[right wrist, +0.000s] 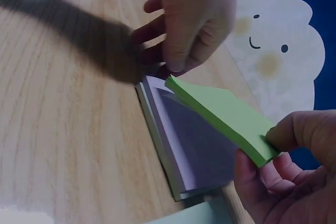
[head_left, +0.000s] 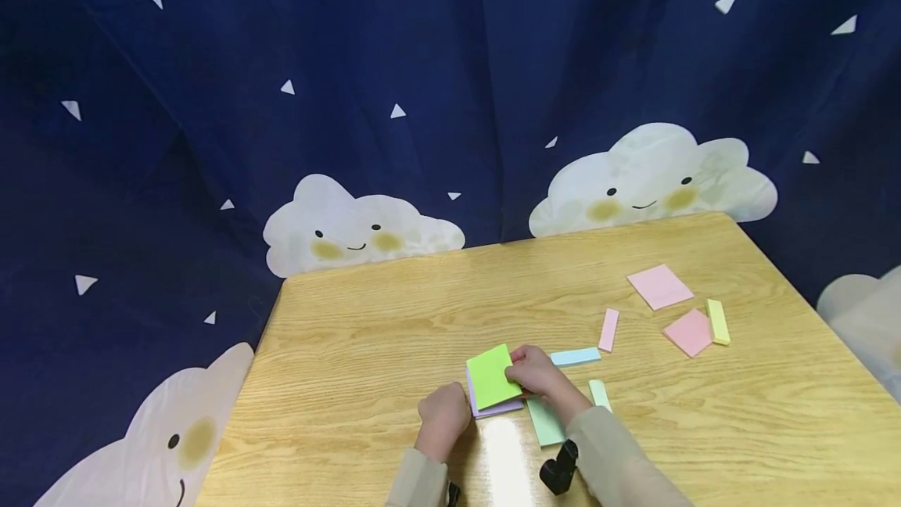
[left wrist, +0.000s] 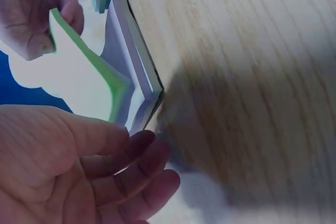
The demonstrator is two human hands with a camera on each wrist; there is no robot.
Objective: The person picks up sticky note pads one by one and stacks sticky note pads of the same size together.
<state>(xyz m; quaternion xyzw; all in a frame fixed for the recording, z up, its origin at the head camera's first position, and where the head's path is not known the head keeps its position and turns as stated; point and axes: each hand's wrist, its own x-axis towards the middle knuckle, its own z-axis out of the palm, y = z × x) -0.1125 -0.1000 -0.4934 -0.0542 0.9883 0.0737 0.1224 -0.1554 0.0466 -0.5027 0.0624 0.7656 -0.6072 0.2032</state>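
In the head view my right hand [head_left: 540,374] pinches a bright green sticky note pad [head_left: 491,376] by its right edge. The pad is tilted above a purple sticky note pad [head_left: 501,409]. A pale pad [right wrist: 159,144] lies under the purple one, its edge visible in the right wrist view. My left hand [head_left: 445,413] is at the left side of this stack. In the left wrist view its fingers [left wrist: 142,179] are loosely bent beside the stack's near corner. Whether they touch the paper I cannot tell.
Right of the stack lie a mint green pad [head_left: 544,422], a pale green strip [head_left: 600,395], a blue strip [head_left: 575,357] and a pink strip [head_left: 608,330]. Farther right are two pink pads, one light [head_left: 660,286], one darker [head_left: 690,333], and a yellow strip [head_left: 717,322]. A dark blue curtain [head_left: 422,37] hangs behind the table.
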